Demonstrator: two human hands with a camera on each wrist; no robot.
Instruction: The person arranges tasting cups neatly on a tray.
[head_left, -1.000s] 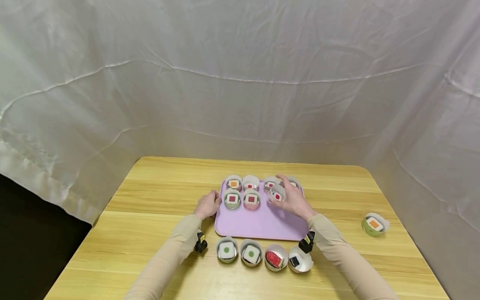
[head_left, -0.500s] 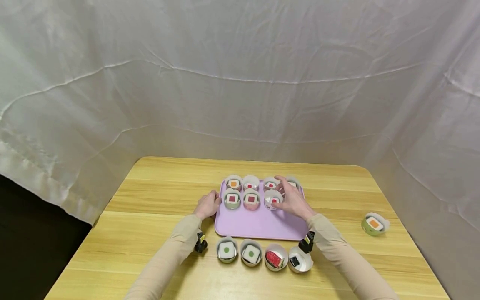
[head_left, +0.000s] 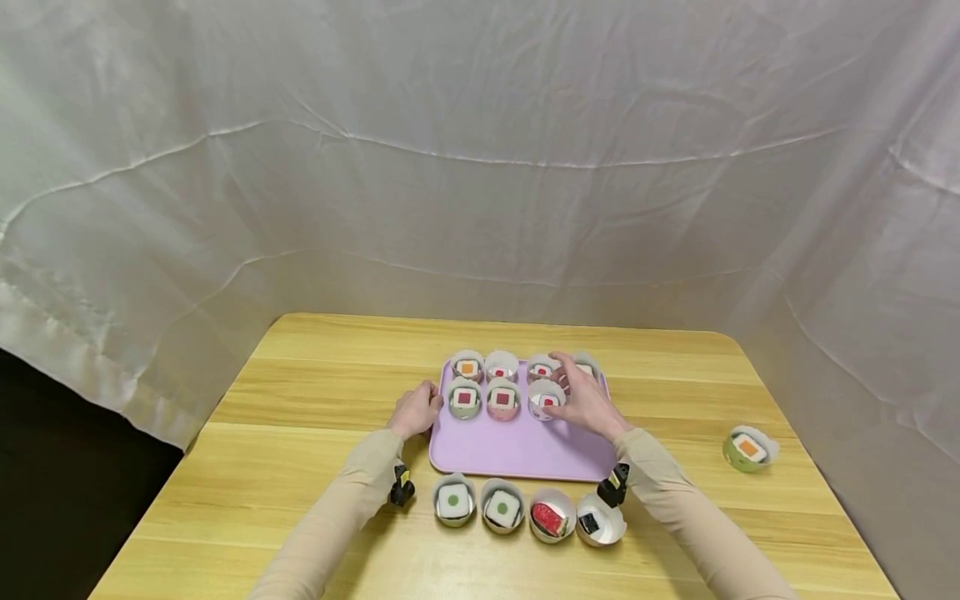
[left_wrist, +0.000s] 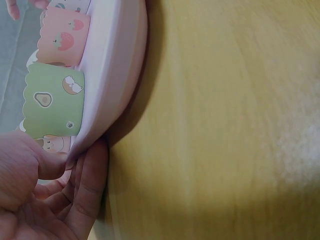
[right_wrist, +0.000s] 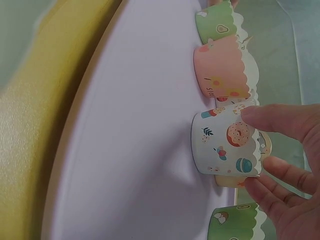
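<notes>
Left hand (head_left: 414, 410) pinches the purple tray (head_left: 510, 446); right hand (head_left: 588, 402) holds a donut-print cup (right_wrist: 225, 142).
Nearest, four filled cups (head_left: 503, 530) form a row; beyond, the left thumb lies over the tray's rim, fingers beneath; farther, the donut-print cup stands on the tray between right thumb and half-spread fingers, their pressure hard to judge.

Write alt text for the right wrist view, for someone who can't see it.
The right hand grips a white doughnut-printed cup near its rim, on a pale purple tray. Above it in the picture are a pink cup and a green cup; below, partly cut off, another green cup.
</notes>
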